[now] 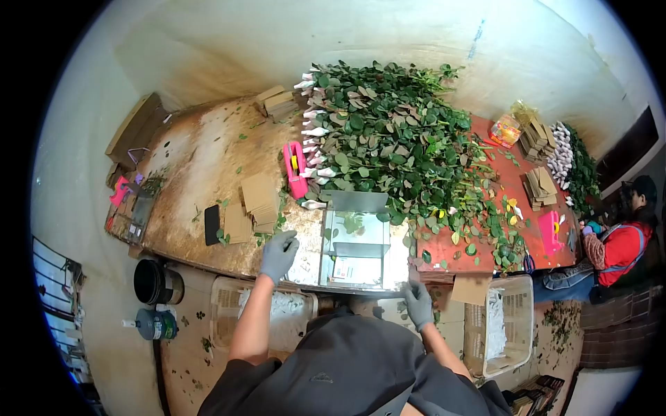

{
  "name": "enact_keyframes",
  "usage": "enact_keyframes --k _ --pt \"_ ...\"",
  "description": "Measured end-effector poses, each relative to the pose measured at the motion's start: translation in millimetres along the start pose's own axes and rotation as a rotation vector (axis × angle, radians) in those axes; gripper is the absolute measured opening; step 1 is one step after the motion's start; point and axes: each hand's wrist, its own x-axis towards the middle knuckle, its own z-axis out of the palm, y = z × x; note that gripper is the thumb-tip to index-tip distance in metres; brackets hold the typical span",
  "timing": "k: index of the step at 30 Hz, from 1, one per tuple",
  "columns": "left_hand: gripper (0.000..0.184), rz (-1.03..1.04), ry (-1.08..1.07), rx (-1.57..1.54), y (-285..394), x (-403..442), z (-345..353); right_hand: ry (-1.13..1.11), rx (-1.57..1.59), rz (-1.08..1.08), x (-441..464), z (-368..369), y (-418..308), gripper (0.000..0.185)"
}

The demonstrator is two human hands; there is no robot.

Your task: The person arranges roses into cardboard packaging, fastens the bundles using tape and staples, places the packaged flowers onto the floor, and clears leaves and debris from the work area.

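My left hand [279, 256], in a grey glove, hovers over the table's front edge, left of a metal box-shaped frame [356, 248]. Its fingers are loosely curled, and nothing shows in them. Beside that frame's lower right corner is my right hand [418, 305], also grey-gloved, at the table edge with fingers slightly apart and no object visible. Inside the frame lie a few green leaves and a small white label. Behind it is a large pile of leafy stems [395, 139], with white-wrapped flower heads [316, 132] along its left side.
A pink tape dispenser [295, 170], cardboard pieces [258, 201] and a black phone [212, 224] lie left. Crates [517, 333] stand below the table. A person in a red top [621, 253] works at the far right, near another pink dispenser [551, 232].
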Motion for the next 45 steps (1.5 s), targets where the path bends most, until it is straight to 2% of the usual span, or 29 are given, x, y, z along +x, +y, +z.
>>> enact_keyframes --k 1,3,7,8,9,11,12,17,18,20,21,23,25,27,29,30,31,32,34,35,37,38,39,41,42,43,45 --pt "0.033 0.002 -0.007 -0.005 5.0 14.7 2.8 0.008 -0.003 0.003 6.1 4.4 -2.8 0.029" --pt "0.033 0.111 -0.005 0.116 15.7 43.5 11.6 0.065 0.238 -0.050 21.8 15.7 -1.4 0.029" --pt "0.034 0.178 -0.107 0.206 -17.2 112.1 54.7 0.127 0.184 -0.017 44.9 21.8 -6.0 0.032" --pt "0.041 0.098 -0.147 0.302 -23.0 126.7 64.8 0.137 0.255 0.018 48.3 23.8 -0.3 0.033" --pt "0.041 0.105 -0.165 0.294 -29.8 137.8 74.7 0.155 0.251 0.028 50.0 25.7 5.9 0.033" --pt "0.049 0.099 -0.089 0.377 -41.4 157.6 93.7 0.162 0.217 0.094 52.0 29.7 9.5 0.033" --pt "0.057 0.032 -0.098 0.411 -47.0 167.7 101.7 0.185 0.218 0.100 53.1 31.5 11.9 0.033" --pt "0.059 -0.027 -0.286 0.598 -44.2 201.9 107.9 0.244 0.253 0.154 43.3 38.3 13.7 0.031" --pt "0.055 0.108 -0.276 0.699 -61.1 211.5 114.9 0.272 0.151 0.143 42.6 37.8 9.6 0.032" --pt "0.048 0.084 -0.341 0.766 -47.2 221.5 113.3 0.349 -0.101 0.116 36.0 33.1 -24.5 0.035" --pt "0.045 0.059 -0.367 0.820 -41.7 224.8 112.4 0.368 0.001 0.109 39.5 35.8 -15.8 0.034" --pt "0.037 0.151 -0.298 0.838 -67.3 234.0 117.2 0.357 -0.045 0.152 38.0 32.0 -33.0 0.035" --pt "0.030 0.088 -0.341 0.887 -47.8 232.0 111.0 0.379 -0.013 0.143 40.1 32.1 -32.7 0.035" --pt "0.028 0.122 -0.350 0.868 -62.8 240.9 104.3 0.379 0.006 0.126 43.2 20.4 -39.2 0.035" --pt "0.026 0.140 -0.357 0.843 -55.1 236.5 98.2 0.291 0.027 0.194 40.1 -3.4 -58.4 0.031" --pt "0.027 0.180 -0.267 0.757 -46.3 226.0 90.0 0.403 0.067 0.072 62.1 -0.2 -11.4 0.031" --pt "0.027 0.215 -0.177 0.669 -38.5 216.4 85.4 0.424 0.106 0.160 60.1 -22.8 -28.6 0.032" --pt "0.027 0.214 -0.173 0.676 -41.5 214.0 82.1 0.545 0.093 0.147 64.1 -42.5 -32.7 0.034" --pt "0.027 0.004 -0.040 0.537 -47.9 209.8 75.7 0.802 -0.006 0.076 80.0 -80.9 -20.9 0.036" --pt "0.027 -0.006 -0.028 0.542 -38.4 198.6 74.9 0.939 -0.090 0.018 92.2 -102.1 -6.5 0.038" --pt "0.025 -0.077 0.061 0.467 1.2 166.7 62.4 1.042 -0.218 0.080 104.9 -150.1 6.9 0.044" --pt "0.024 -0.130 0.001 0.320 3.3 157.7 55.7 1.063 -0.246 0.109 107.8 -173.9 6.1 0.047" --pt "0.024 -0.137 0.013 0.329 0.4 148.9 50.6 1.086 -0.275 0.138 110.0 -197.9 5.1 0.051" --pt "0.025 -0.053 0.184 0.194 -1.8 134.5 40.7 1.107 -0.408 0.171 125.5 -241.1 30.9 0.062" --pt "0.024 -0.170 0.140 0.101 7.7 129.9 30.5 1.090 -0.401 0.171 130.9 -260.0 39.6 0.062" --pt "0.024 -0.178 0.151 0.115 32.5 117.7 25.9 1.083 -0.473 0.198 137.8 -276.8 47.6 0.064" --pt "0.023 -0.076 0.363 0.127 81.2 93.9 28.2 1.054 -0.534 0.222 159.0 -302.2 59.3 0.067"
